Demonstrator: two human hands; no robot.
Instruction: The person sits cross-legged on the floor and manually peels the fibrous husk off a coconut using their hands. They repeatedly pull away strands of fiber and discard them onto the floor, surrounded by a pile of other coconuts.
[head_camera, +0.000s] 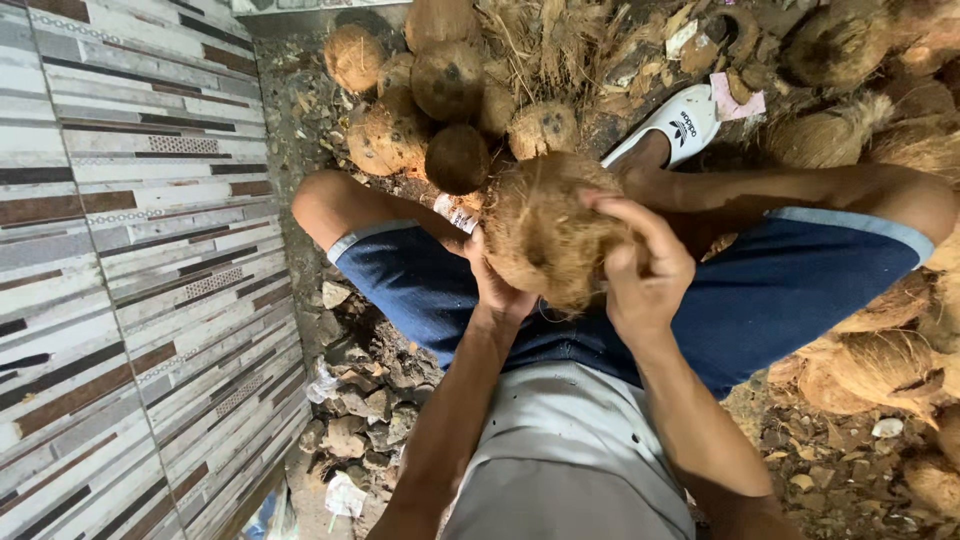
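Note:
I sit with knees apart, in blue shorts and a grey shirt. Both hands hold one brown, hairy coconut (545, 230) above my lap. My left hand (495, 285) cups it from below on its left side. My right hand (640, 265) grips its right side, fingers curled over the fibrous husk. The coconut's surface is rough with loose fibres.
A pile of husked coconuts (420, 110) lies on the ground ahead of my knees, more coconuts (880, 365) at right. Dry husk fibre (545, 40) and husk scraps (360, 400) litter the floor. A white slipper (675, 125) is on my foot. A striped tiled wall (130, 270) stands at left.

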